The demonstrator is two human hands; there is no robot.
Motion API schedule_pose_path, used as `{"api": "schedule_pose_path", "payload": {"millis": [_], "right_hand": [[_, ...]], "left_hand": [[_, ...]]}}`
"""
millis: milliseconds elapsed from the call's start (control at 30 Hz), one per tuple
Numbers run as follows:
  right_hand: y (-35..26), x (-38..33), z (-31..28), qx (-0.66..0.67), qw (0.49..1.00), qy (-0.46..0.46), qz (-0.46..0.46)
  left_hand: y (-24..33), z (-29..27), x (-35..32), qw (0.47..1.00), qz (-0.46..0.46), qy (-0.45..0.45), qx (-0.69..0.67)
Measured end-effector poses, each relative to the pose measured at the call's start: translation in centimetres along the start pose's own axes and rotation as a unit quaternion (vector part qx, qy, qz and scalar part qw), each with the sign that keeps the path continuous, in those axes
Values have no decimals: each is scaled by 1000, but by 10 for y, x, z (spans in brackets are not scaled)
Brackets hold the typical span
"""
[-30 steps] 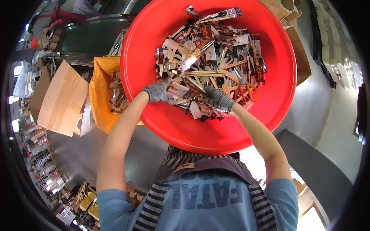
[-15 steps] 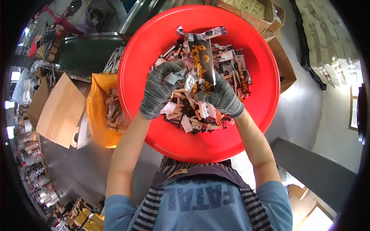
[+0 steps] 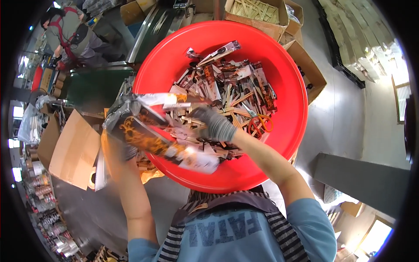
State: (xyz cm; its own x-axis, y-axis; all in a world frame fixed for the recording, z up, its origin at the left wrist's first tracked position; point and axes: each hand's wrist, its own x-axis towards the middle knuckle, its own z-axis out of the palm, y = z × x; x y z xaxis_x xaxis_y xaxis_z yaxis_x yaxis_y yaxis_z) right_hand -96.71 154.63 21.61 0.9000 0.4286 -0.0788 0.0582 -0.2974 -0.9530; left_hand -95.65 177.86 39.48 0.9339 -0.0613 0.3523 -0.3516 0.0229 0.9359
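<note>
A large red basin (image 3: 283, 144) in front of me holds a heap of clear-wrapped chopstick and cutlery packets (image 3: 227, 78) with loose wooden chopsticks among them. My left hand (image 3: 130, 151), in a grey knitted glove, is mostly hidden behind a bundle of black packets (image 3: 142, 131) with orange patterns. It grips this bundle over the basin's left rim; motion smears both. My right hand (image 3: 216, 125), gloved the same way, is low over the heap, its fingers blurred near the packets. Scissors (image 3: 261, 125) with orange and red handles lie on the heap to its right.
Left of the basin are a yellow sack (image 3: 152, 174) and an open cardboard box (image 3: 74, 150). Boxes stand beyond and right of the basin, one with wooden sticks (image 3: 255, 11). A person (image 3: 72, 35) stands at the far left near a green conveyor (image 3: 94, 83).
The patterned bundle has moved from above the basin's middle to its left rim with my left hand. My right hand has come off it and shifted left and down toward the heap.
</note>
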Motion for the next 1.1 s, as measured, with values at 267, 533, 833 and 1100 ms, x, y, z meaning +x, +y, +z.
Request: {"api": "schedule_pose_path", "payload": {"millis": [267,533,833,1100], "right_hand": [[90,65,-62,-279,931,16,236],[-23,2,-67,473,854,185,111],[-147,-28,-86,341,937,9,-79],[-178,2,-99,66,981,80,-165]], "left_hand": [[37,-12,10,991,-90,5,104],[-12,-70,30,957,-140,-57,-249],[-42,-9,41,918,-83,-145,-359],[-16,-23,57,986,-30,-161,-39]]}}
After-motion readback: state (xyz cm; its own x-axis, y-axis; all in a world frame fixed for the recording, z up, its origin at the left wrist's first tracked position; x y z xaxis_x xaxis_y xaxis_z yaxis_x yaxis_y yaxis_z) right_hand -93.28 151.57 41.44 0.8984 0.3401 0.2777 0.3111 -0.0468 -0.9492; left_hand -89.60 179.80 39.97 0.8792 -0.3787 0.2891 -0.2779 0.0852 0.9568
